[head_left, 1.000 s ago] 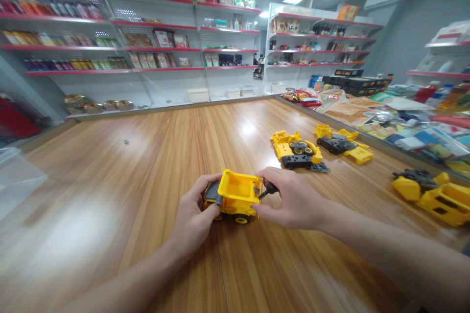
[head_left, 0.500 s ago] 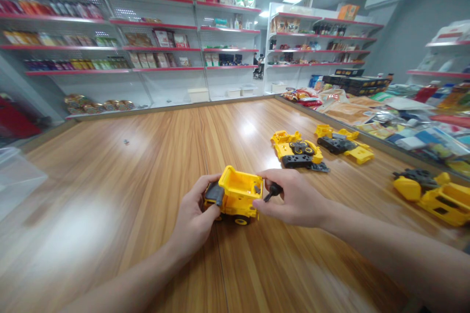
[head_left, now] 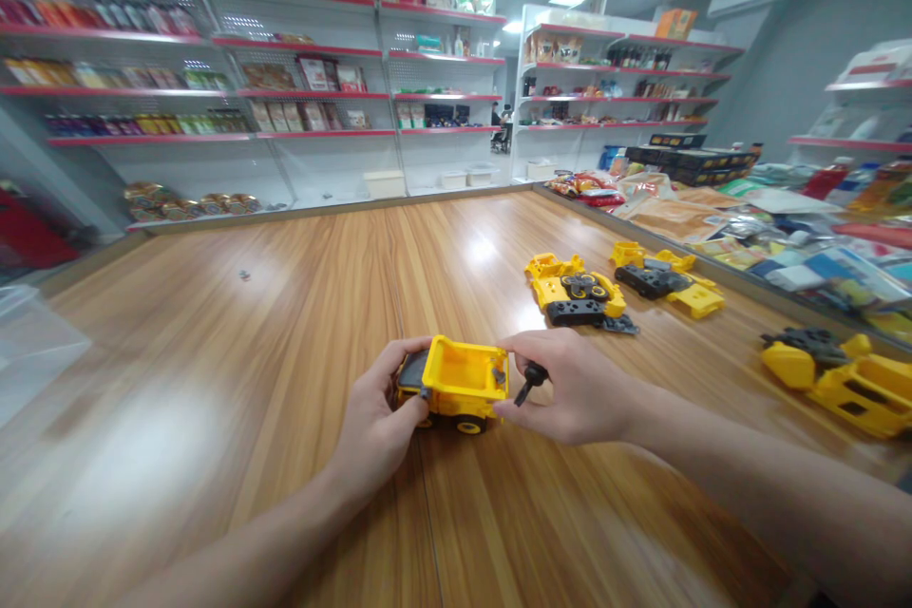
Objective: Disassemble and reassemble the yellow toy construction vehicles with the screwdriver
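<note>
A yellow toy dump truck (head_left: 466, 370) with a dark grey cab top stands on the wooden table (head_left: 299, 304), its wheels down. My left hand (head_left: 381, 408) is closed round the cab end, thumb on the near side. At the tail end, the thumb and forefinger of my right hand (head_left: 570, 385) pinch the rear of the yellow bed. Tucked in that same hand is a small black tool (head_left: 532, 380), which looks like a short screwdriver. Small grey pieces (head_left: 500, 367) show in the rear of the bed.
Yellow and black toy vehicle parts lie in a near pile (head_left: 580, 290), a farther pile (head_left: 666, 277) and a right-hand pile (head_left: 841, 380). A clear plastic bin (head_left: 35, 351) sits at the left edge. Tiny grey bits (head_left: 244, 275) lie far left. Packaged goods (head_left: 698, 209) crowd the right.
The truck's bed, tipped up at its cab end before, has come down nearly level. My right hand has shifted slightly with it, and the black tool has turned a little.
</note>
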Tool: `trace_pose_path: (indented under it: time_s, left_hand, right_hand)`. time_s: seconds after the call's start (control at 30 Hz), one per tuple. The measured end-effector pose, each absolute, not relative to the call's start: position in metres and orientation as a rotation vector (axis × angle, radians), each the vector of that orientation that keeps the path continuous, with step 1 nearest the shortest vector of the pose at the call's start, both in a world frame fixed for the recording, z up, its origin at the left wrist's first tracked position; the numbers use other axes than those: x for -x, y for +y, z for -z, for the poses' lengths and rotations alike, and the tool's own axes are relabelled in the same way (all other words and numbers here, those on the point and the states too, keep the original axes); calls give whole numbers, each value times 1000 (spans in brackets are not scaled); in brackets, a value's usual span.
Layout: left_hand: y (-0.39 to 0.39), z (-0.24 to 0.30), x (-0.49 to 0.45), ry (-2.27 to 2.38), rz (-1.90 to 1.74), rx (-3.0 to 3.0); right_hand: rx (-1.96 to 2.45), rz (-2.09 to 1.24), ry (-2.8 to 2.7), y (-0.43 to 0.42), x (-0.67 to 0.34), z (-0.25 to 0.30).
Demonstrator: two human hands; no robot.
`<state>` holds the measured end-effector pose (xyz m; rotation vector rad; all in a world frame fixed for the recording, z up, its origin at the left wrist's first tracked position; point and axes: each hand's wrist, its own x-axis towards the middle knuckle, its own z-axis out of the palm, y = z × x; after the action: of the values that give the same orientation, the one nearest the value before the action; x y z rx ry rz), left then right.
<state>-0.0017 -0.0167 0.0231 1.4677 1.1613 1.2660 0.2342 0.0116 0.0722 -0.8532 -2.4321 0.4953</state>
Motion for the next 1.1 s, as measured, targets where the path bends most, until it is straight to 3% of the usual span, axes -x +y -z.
trace_pose_path:
  time_s: [0.23, 0.5, 1.1]
  left_hand:
    - [-19, -21, 1, 1134, -1285, -1558]
    - [-24, -23, -1, 1155, -1216, -2169]
    - [-20, -22, -1, 1240, -1088, -2186]
  right_hand:
    - [882, -557, -2430, 13, -236, -70]
    - [939, -503, -2446, 13, -236, -65]
    - [985, -649, -2429, 12, -237, -66]
